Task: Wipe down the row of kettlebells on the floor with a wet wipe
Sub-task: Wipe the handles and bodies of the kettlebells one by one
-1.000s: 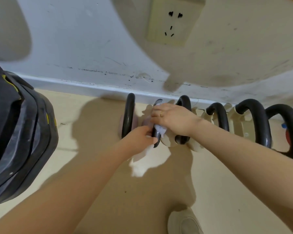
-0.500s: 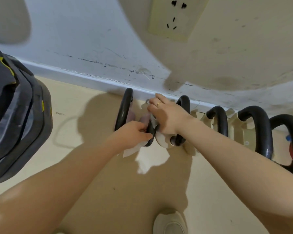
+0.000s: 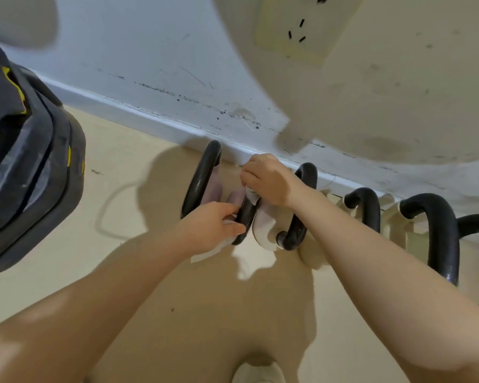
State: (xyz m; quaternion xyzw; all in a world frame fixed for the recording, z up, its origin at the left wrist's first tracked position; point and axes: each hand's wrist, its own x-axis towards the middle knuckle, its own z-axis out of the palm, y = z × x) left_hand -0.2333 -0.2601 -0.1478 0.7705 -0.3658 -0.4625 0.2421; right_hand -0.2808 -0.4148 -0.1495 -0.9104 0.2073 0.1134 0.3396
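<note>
A row of kettlebells with black handles stands on the floor along the wall. The leftmost handle (image 3: 202,178) is free. On the second kettlebell's handle (image 3: 245,214) both hands work. My left hand (image 3: 210,225) grips its lower part with a white wet wipe (image 3: 208,251) hanging below the fingers. My right hand (image 3: 268,181) is closed over the handle's top with a bit of white wipe (image 3: 252,196) under it. Further right stand a third handle (image 3: 299,205) and two others (image 3: 365,208) (image 3: 437,233).
A large black and yellow object (image 3: 25,167) fills the left side on the beige floor (image 3: 138,272). A scuffed white baseboard (image 3: 155,120) runs behind the row, with a wall socket (image 3: 296,26) above. My shoe tip (image 3: 257,373) shows at the bottom.
My right hand has slid up along the second handle toward the wall. My left hand has stayed on the lower part with the wipe. The view has shifted slightly.
</note>
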